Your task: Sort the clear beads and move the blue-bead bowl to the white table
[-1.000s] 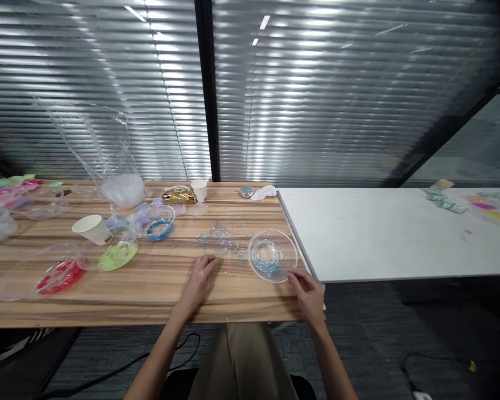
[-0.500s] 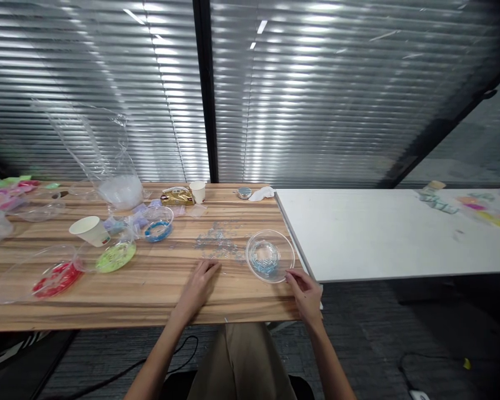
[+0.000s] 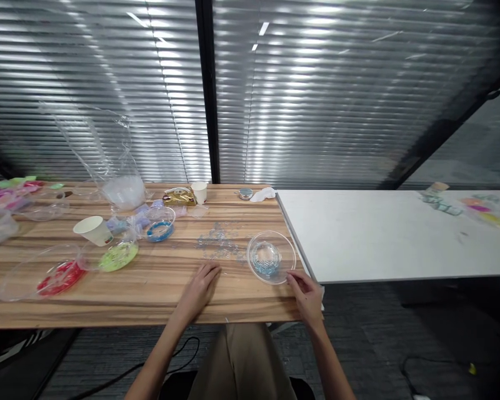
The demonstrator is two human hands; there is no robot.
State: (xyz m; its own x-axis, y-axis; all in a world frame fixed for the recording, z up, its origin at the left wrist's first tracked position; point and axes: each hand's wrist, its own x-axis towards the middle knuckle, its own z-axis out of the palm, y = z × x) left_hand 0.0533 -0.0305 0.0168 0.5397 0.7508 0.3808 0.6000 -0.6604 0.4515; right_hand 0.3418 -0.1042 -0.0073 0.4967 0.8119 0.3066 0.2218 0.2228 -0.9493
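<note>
My right hand (image 3: 306,294) pinches the near right rim of a clear plastic bowl (image 3: 292,256) between thumb and fingers. Small pale blue, tube-like pieces (image 3: 266,268) lie in a ring on the bowl's bottom. My left hand (image 3: 200,286) rests on the wooden table (image 3: 150,303), left of the bowl, with its fingers drawn together. Whether a small piece sits between those fingertips is too fine to make out. Just beyond them, many loose bluish-grey pieces (image 3: 219,243) are scattered on the wood.
Left stand clear bowls with blue beads (image 3: 160,231), green pieces (image 3: 119,256) and red pieces (image 3: 60,278). Paper cups (image 3: 92,230), a gold packet (image 3: 179,196) and a tall clear bag (image 3: 125,191) are behind. A white table (image 3: 358,239) adjoins on the right.
The view has shifted very slightly. My right hand stays at the bowl's rim, and my left hand remains in nearly the same spot by the loose pieces.
</note>
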